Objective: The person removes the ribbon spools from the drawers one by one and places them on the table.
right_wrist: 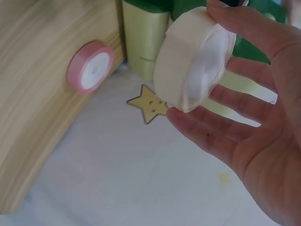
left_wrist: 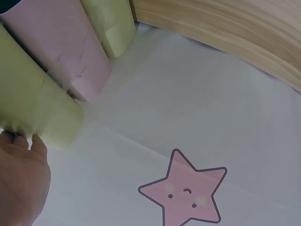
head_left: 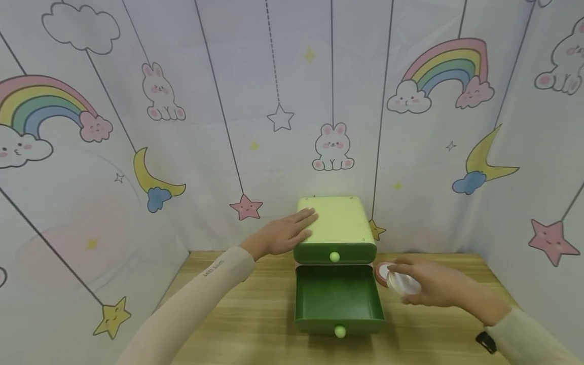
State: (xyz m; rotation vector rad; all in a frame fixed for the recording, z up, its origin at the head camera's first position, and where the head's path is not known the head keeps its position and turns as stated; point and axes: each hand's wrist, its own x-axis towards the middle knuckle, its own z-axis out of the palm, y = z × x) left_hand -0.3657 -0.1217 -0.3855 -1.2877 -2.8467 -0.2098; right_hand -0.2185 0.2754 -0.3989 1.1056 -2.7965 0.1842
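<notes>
A small drawer unit (head_left: 339, 218) with a light green top stands at the back of the table. My left hand (head_left: 284, 235) rests flat on the left part of its top, fingers stretched out. The upper drawer (head_left: 315, 254) is closed, while the green lower drawer (head_left: 319, 327) is pulled out toward me. To the right of the unit, my right hand (head_left: 440, 284) holds a roll of cream ribbon (right_wrist: 176, 61) by its edges, between thumb and fingertips. Beyond it, a pink roll (right_wrist: 79, 69) with a white centre lies on the table, close by the unit's right side.
The wooden table (head_left: 228, 309) runs back to a white curtain (head_left: 274, 167) printed with rainbows, rabbits and stars. More of this curtain hangs on both sides. A small black object (head_left: 486, 342) shows at the right sleeve.
</notes>
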